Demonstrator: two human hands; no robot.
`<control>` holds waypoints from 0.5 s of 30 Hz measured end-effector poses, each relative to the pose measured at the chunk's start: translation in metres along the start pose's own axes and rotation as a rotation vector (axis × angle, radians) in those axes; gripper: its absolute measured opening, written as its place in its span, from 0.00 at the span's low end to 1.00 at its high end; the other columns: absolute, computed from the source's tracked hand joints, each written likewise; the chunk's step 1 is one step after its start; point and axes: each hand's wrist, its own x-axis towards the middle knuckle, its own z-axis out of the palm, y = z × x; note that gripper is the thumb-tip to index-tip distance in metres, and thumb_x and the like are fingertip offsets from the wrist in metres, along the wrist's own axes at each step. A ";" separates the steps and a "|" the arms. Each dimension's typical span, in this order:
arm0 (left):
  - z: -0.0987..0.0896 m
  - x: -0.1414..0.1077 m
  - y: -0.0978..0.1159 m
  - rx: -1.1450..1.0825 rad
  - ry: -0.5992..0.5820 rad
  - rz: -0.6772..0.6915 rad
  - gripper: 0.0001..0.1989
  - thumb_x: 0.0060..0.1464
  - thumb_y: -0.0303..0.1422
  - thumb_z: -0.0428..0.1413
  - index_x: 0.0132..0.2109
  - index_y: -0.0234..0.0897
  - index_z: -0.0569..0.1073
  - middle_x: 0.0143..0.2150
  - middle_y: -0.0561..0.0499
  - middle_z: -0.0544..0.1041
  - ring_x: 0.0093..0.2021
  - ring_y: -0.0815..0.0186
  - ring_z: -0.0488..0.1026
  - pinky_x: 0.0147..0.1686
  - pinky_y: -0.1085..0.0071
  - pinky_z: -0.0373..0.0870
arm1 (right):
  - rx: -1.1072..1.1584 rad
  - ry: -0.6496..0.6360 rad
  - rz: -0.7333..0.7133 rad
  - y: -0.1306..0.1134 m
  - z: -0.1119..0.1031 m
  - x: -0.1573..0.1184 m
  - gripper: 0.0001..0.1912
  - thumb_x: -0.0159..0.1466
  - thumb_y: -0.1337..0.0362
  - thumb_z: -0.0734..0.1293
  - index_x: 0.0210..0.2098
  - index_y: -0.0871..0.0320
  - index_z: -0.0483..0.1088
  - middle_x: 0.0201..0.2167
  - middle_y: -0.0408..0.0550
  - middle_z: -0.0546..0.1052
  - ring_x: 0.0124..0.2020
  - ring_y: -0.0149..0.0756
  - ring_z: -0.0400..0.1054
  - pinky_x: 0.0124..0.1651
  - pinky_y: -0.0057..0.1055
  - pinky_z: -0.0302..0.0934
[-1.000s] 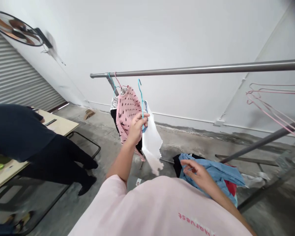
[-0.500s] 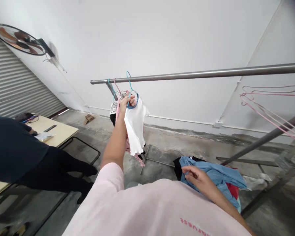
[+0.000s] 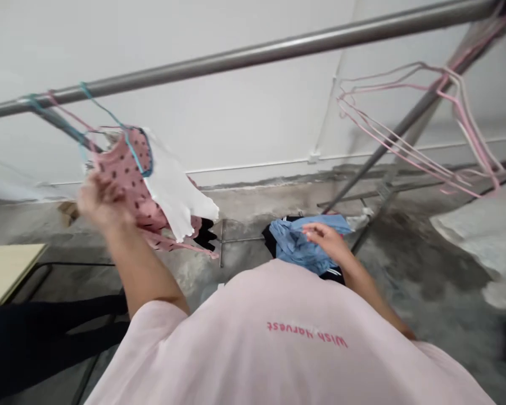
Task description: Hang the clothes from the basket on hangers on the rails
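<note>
- Risk: the teal wire hanger (image 3: 109,115) hooks over the steel garment rail (image 3: 236,59) among other hangers, so a knock from the raised left hand (image 3: 101,199) could unseat it.
- Risk: the white ruffle-hemmed top (image 3: 172,191) hangs tilted against the pink polka-dot garment (image 3: 124,169). A tug on either could slide it off the hanger towards the concrete floor (image 3: 240,225).
- Left fingers (image 3: 93,194): too blurred to tell whether they are spread or pinching. They are just beside the pink garment's lower left edge, and the white top lies further right, out of their reach without a shift.
- Right fingers (image 3: 318,229): lightly curled and resting on the crumpled blue shirt (image 3: 297,247), with no clear pinch. That shirt lies on a black garment (image 3: 271,239) beyond the person's pale pink T-shirt (image 3: 278,332).
- Nearby: pink wire hangers (image 3: 405,135) hang at the right; a co-worker's dark trouser legs (image 3: 46,332) show at lower left, near the table (image 3: 8,267).
</note>
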 end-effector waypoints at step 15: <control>0.022 -0.175 -0.035 -0.131 -0.095 -0.415 0.12 0.37 0.30 0.62 0.32 0.31 0.69 0.24 0.53 0.68 0.25 0.73 0.65 0.26 0.77 0.62 | 0.086 0.212 0.692 0.171 -0.009 0.005 0.18 0.57 0.68 0.65 0.48 0.60 0.66 0.31 0.48 0.70 0.24 0.28 0.62 0.25 0.24 0.55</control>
